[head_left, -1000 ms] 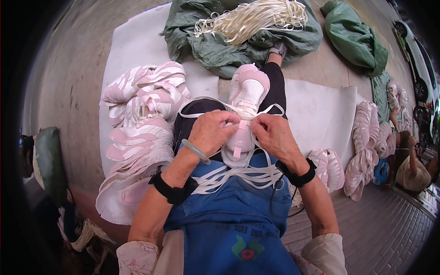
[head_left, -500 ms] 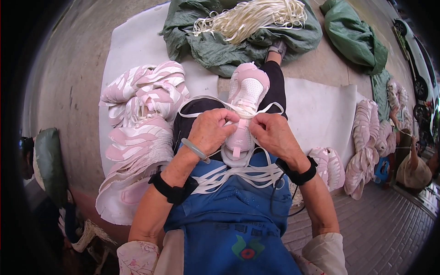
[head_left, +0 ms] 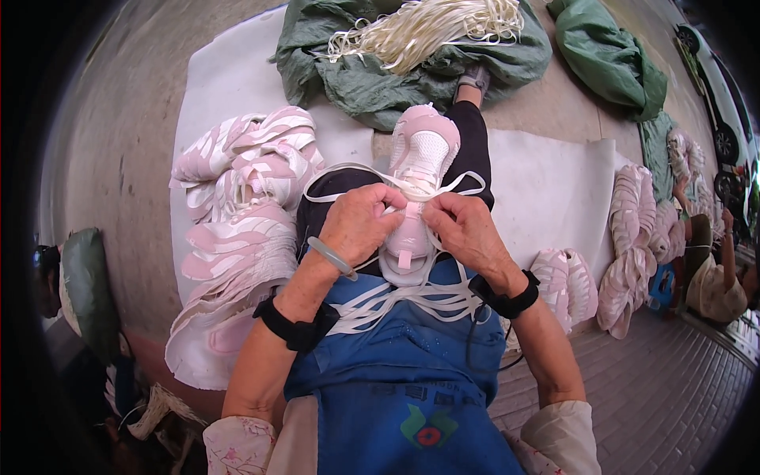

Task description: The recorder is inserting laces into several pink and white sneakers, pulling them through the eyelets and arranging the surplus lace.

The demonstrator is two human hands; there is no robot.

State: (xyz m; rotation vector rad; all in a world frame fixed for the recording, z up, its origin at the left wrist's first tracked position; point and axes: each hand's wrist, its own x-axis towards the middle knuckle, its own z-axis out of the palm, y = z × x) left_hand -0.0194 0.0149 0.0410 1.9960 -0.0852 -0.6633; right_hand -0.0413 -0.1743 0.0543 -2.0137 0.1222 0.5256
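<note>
A pink and white shoe upper [head_left: 425,144] lies between my thighs, its toe pointing away from me and its tongue toward me. A white shoelace [head_left: 342,169] runs across its lacing area and loops out on both sides. My left hand [head_left: 360,220] is closed in a pinch on the lace at the left edge of the tongue. On the other side my right hand [head_left: 467,231] also pinches the lace, its fingertips close to the tongue. The exact grip points are partly hidden by the fingers. Several loose white laces [head_left: 388,307] lie over my blue apron [head_left: 380,356].
Stacked pink and white uppers [head_left: 245,214] stand at my left. More uppers [head_left: 564,289] lie at the right. Ahead, a green sack [head_left: 336,83] carries a bundle of cream laces [head_left: 431,36]. A white sheet [head_left: 554,186] covers the ground. Another person [head_left: 716,277] sits far right.
My right hand has shifted slightly left, its fingertips nearer the middle of the tongue. My left hand stays in nearly the same place. The view has shifted a little.
</note>
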